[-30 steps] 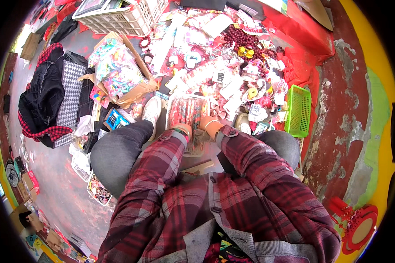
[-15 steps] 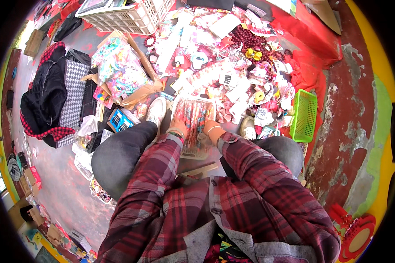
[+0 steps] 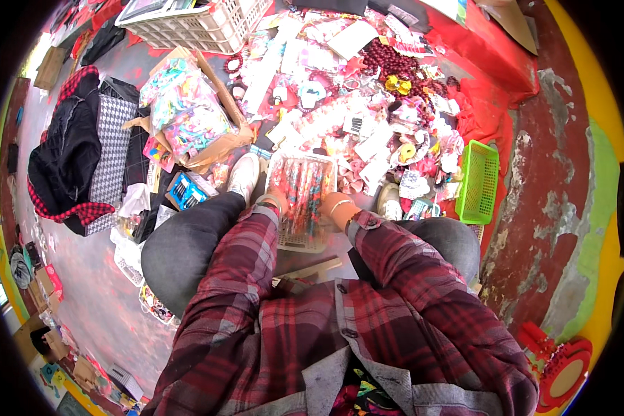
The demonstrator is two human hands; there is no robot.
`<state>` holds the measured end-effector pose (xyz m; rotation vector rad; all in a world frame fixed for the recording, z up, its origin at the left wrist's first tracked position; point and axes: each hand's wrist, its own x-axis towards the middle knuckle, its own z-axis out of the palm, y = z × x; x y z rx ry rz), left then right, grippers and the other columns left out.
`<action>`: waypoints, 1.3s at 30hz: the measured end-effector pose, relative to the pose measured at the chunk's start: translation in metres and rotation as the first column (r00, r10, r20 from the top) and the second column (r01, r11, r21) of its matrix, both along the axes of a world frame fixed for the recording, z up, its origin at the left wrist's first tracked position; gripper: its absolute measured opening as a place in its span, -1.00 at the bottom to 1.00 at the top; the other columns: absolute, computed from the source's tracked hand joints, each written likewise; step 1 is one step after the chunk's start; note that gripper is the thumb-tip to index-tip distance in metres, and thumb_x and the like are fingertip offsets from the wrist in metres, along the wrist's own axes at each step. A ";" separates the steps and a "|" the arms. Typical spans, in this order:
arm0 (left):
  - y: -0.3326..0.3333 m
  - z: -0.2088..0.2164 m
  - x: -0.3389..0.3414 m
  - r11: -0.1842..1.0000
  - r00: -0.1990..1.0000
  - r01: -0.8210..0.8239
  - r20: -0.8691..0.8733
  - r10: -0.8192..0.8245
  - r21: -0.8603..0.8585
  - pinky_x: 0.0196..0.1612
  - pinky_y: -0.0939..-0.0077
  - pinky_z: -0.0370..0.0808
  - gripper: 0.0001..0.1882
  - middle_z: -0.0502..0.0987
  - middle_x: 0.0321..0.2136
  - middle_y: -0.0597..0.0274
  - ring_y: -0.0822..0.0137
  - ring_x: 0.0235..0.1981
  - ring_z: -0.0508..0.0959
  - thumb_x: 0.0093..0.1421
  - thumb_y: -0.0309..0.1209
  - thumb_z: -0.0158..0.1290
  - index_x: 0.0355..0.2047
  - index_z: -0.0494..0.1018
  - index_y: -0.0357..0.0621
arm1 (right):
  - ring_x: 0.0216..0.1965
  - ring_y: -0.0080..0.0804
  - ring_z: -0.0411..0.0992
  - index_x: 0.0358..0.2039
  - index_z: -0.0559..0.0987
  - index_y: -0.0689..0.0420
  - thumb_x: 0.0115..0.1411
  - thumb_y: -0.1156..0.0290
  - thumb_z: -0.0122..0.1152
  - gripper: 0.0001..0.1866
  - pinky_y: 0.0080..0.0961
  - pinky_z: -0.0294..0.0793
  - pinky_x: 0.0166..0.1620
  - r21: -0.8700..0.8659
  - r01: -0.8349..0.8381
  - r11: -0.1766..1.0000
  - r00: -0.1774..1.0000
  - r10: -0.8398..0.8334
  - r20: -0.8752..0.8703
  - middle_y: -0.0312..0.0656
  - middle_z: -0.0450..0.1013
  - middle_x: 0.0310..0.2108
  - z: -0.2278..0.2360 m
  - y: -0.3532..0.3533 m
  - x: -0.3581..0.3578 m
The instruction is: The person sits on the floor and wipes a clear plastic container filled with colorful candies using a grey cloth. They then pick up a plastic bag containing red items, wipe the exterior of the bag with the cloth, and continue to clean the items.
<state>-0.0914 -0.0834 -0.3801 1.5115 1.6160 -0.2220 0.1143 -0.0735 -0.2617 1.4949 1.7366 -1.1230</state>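
Between my feet stands a white plastic basket [image 3: 304, 244] holding several long clear packets [image 3: 301, 177] with red, white and teal patterns. At its left side, my left hand [image 3: 277, 196] is closed over the edge, its fingertips partly hidden beside the packets. Opposite it, my right hand [image 3: 334, 206] curls at the basket's right edge, with a light bracelet on the wrist. The packets lie lengthwise, side by side, and blur toward the near end.
A heap of hair accessories and beads [image 3: 388, 59] spreads beyond the basket. An open cardboard box [image 3: 218, 87] of bagged colourful items stands at left, a large beige crate [image 3: 232, 24] behind it. A green basket [image 3: 478, 182] sits at right. Dark clothing [image 3: 73, 149] lies far left.
My left hand has shifted slightly left, toward the basket's outer edge, showing more of the packets. The right hand stays nearly in place. The whole view has slid a little.
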 end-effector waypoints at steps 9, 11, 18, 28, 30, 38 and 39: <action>0.002 0.090 0.059 0.971 0.961 -0.184 -0.178 0.210 0.149 -0.03 0.18 0.41 -0.68 0.49 -0.17 -0.22 -0.05 -0.06 0.48 0.11 -0.46 -0.03 -0.10 0.43 -0.23 | -0.19 -0.02 0.50 -0.31 0.62 0.20 0.10 0.10 0.06 -0.59 -0.23 0.46 -0.09 0.221 -0.084 0.972 0.990 0.107 -0.090 0.06 0.53 -0.28 0.062 0.034 -0.012; 0.003 0.083 0.064 0.962 0.956 -0.232 -0.148 0.253 0.142 -0.02 0.19 0.40 -0.66 0.48 -0.15 -0.21 -0.04 -0.05 0.47 0.10 -0.46 -0.03 -0.08 0.42 -0.21 | -0.20 -0.01 0.50 -0.30 0.62 0.20 0.11 0.12 0.03 -0.59 -0.21 0.46 -0.11 0.252 -0.103 0.962 0.984 0.135 -0.113 0.10 0.52 -0.29 0.074 0.039 -0.020; 0.002 0.062 0.058 0.956 0.950 -0.289 -0.107 0.293 0.050 0.02 0.22 0.37 -0.59 0.46 -0.11 -0.17 -0.01 -0.01 0.45 0.09 -0.46 -0.04 0.00 0.37 -0.14 | -0.45 0.02 0.48 -0.29 0.54 0.11 0.16 0.13 0.02 -0.68 -0.09 0.46 -0.34 0.353 -0.209 0.912 0.916 0.309 -0.256 0.01 0.47 -0.57 0.256 -0.005 -0.004; -0.002 0.002 0.041 0.945 0.957 -0.288 -0.082 0.279 -0.151 0.08 0.27 0.33 -0.47 0.44 -0.04 -0.12 0.02 0.04 0.42 0.08 -0.45 -0.05 0.12 0.31 -0.03 | -0.39 0.02 0.48 -0.32 0.52 0.12 0.18 0.15 -0.01 -0.70 -0.08 0.44 -0.30 0.301 -0.137 0.944 0.883 0.254 -0.394 0.02 0.48 -0.51 0.250 -0.017 0.007; -0.008 0.001 0.048 0.958 0.970 -0.239 0.003 0.243 -0.158 0.09 0.28 0.33 -0.45 0.44 -0.02 -0.11 0.03 0.05 0.41 0.07 -0.45 -0.05 0.14 0.30 -0.01 | -0.40 0.01 0.48 -0.33 0.52 0.13 0.18 0.16 -0.01 -0.70 -0.09 0.44 -0.30 0.273 -0.177 0.945 0.878 0.277 -0.391 0.02 0.48 -0.51 0.252 -0.012 0.006; 0.006 0.103 0.083 0.992 0.994 -0.064 0.091 0.054 0.111 0.08 0.12 0.30 -0.47 0.43 -0.10 -0.29 -0.07 -0.02 0.43 0.03 -0.36 -0.03 0.06 0.33 -0.21 | -0.45 0.00 0.49 -0.32 0.50 0.07 0.19 0.15 -0.04 -0.72 -0.08 0.44 -0.37 0.340 -0.237 0.910 0.845 0.366 -0.389 -0.03 0.48 -0.54 0.233 -0.021 0.011; 0.007 0.099 0.083 0.939 0.991 -0.134 0.056 0.122 0.318 0.06 0.08 0.32 -0.47 0.44 -0.14 -0.28 -0.09 -0.05 0.45 0.03 -0.34 -0.01 0.05 0.32 -0.20 | -0.45 -0.01 0.49 -0.32 0.50 0.08 0.19 0.15 -0.04 -0.72 -0.09 0.44 -0.37 0.328 -0.253 0.910 0.856 0.369 -0.363 -0.03 0.48 -0.54 0.234 -0.020 0.011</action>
